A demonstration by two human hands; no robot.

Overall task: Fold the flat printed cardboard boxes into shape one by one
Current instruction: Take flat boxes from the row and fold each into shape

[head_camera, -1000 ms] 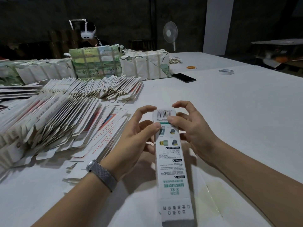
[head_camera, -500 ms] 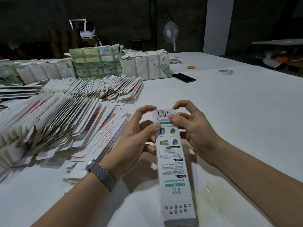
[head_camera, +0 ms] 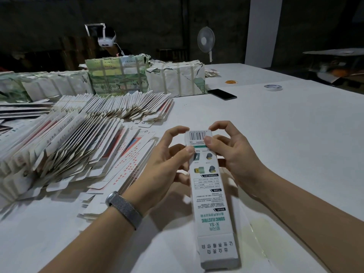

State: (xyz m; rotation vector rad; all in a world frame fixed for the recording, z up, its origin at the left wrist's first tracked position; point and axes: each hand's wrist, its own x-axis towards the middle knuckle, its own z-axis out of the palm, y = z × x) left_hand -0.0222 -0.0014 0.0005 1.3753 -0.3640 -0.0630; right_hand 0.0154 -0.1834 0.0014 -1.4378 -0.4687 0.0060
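Between both hands, above the table (head_camera: 285, 134): one box (head_camera: 211, 194), already opened into a long rectangular tube. Long axis running from the far end, at the fingertips, back toward the body; near end low in view, apparently resting on or just over the table, contact not clear. Barcode panel at the far end, printed face up.

Left hand (head_camera: 167, 164) on the box's left side, thumb pressed on the top face just below the barcode, forefinger arched over to the far corner, remaining fingers curled beneath. Grasping the box. Band (head_camera: 124, 207) on that wrist.

Right hand (head_camera: 232, 154) mirrored on the right side, thumb on the barcode panel, forefinger hooked over the far edge, other fingers along the side wall. Also grasping the box. Both hands about equally near the far end; neither near the close end.

Judgement: far-end flap being tucked or pressed shut, since both forefingers sit at that edge. Near end looks closed, not certain. Next move likely turns on the far end staying square while fingers push the flap inward along the long axis.

Left of the hands, well apart from the box: fanned rows of flat boxes (head_camera: 69, 144), not yet folded. Behind them, strapped bundles (head_camera: 118, 75). Farther off on the table: phone (head_camera: 222, 94), tape roll (head_camera: 272, 87). Fan (head_camera: 205, 41) standing beyond the table edge.
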